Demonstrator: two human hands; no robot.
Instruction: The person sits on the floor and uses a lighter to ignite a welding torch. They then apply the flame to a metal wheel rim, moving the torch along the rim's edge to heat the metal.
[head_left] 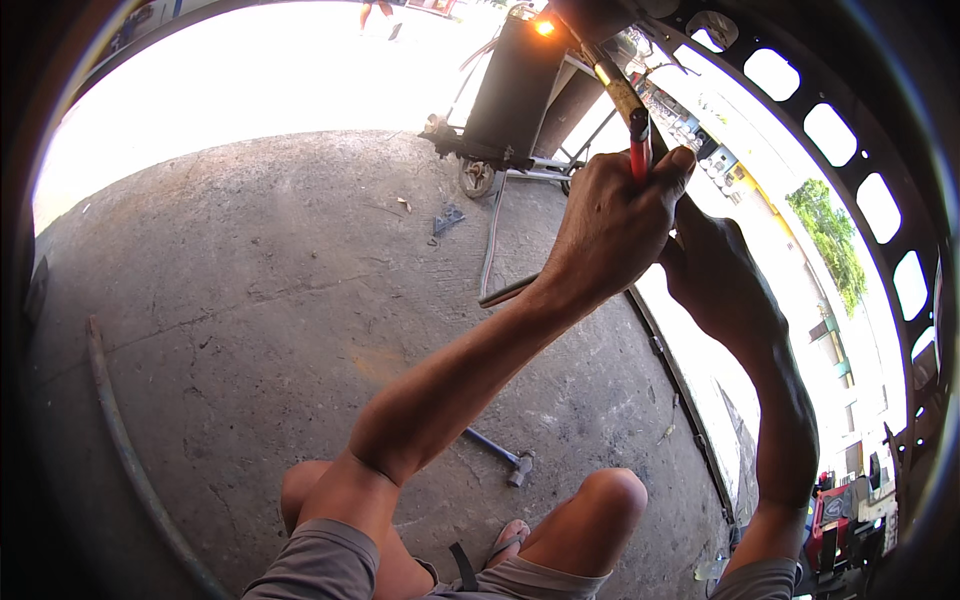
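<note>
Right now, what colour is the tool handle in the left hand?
Red, on the tool handle gripped by the left hand; head view.

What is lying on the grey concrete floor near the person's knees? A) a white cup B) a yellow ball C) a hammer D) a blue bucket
C: a metal hammer with a dark handle lies flat on the grey concrete floor, just ahead of the bent knees.

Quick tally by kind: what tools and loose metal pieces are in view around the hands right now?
Red-handled tool, gripped by left hand with right hand alongside: 1
Hammer on the floor: 1
Metal bar behind the left wrist: 1
Curved pipe at left: 1
Total: 4
</note>
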